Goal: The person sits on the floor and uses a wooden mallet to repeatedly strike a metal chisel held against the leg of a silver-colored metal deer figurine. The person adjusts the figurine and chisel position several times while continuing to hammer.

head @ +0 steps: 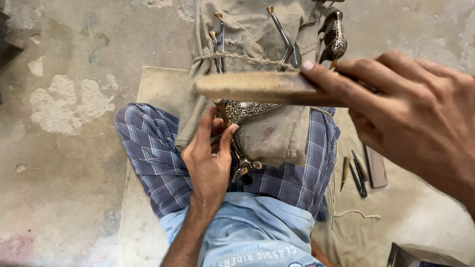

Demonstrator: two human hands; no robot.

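1. The right hand (415,118) is raised close to the camera, fingers closed around a flat wooden stick (257,88) that juts out to the left, level above the lap.
2. The left hand (210,158) is low over the lap, thumb and fingers pinched narrow around a thin tool (223,112) whose tip meets an engraved metal piece (250,110).
3. The engraved piece lies on a khaki cloth (277,133) draped over the lap, just below the stick, partly hidden by it.
4. Metal rods (220,39) with brass tips stick up from the cloth, bound by a cord (237,57).
5. A dark engraved figurine (334,37) stands just beyond the cloth, upper right.
6. The person sits cross-legged in plaid trousers (153,148) on a mat (153,84).
7. Several small tools (356,175) lie on the mat beside the right knee, under the right hand.
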